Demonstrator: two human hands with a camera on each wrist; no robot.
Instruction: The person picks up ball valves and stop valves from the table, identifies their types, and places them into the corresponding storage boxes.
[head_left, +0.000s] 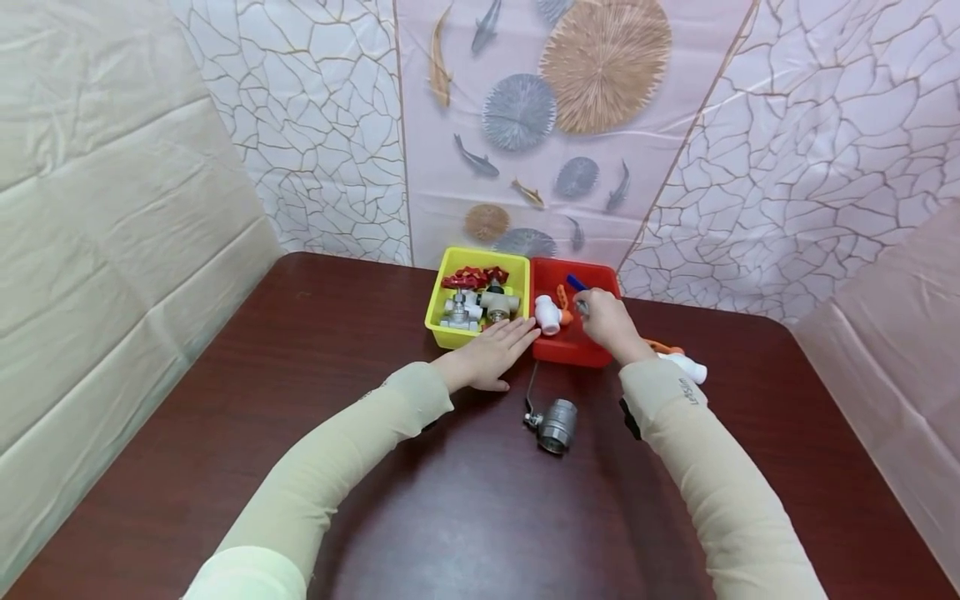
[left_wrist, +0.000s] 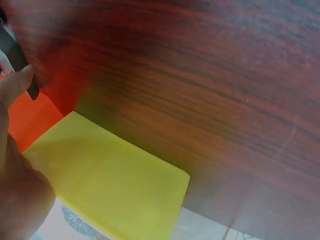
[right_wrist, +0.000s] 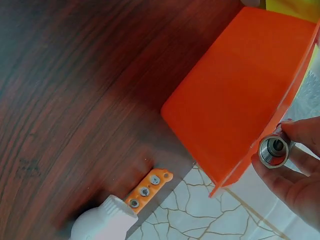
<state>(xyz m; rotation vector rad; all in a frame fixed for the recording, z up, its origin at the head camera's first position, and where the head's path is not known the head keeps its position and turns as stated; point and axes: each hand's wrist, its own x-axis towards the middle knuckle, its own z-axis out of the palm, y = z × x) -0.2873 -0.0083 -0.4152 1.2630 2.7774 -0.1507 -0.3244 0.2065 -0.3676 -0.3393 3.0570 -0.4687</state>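
Observation:
My right hand (head_left: 609, 322) is over the red bin (head_left: 572, 355), pinching a small metal ball valve (right_wrist: 274, 152) whose blue lever (head_left: 576, 283) sticks up past the fingers. The right wrist view shows the valve's threaded open end between thumb and fingers. With fingers straight, my left hand (head_left: 491, 354) rests along the near rim of the yellow bin (head_left: 452, 339), its fingertips reaching the red bin's corner. Inside the red bin lies a white plastic valve (head_left: 548, 317) with an orange handle. A larger metal ball valve (head_left: 558, 425) lies on the table in front.
The yellow bin holds red-handled valves (head_left: 467, 278) and several metal and pale valve bodies. Right of the red bin, partly behind my right wrist, lies another white valve (head_left: 692, 368) with an orange handle (right_wrist: 148, 190). A patterned cloth wall stands behind the dark wooden table (head_left: 337, 333).

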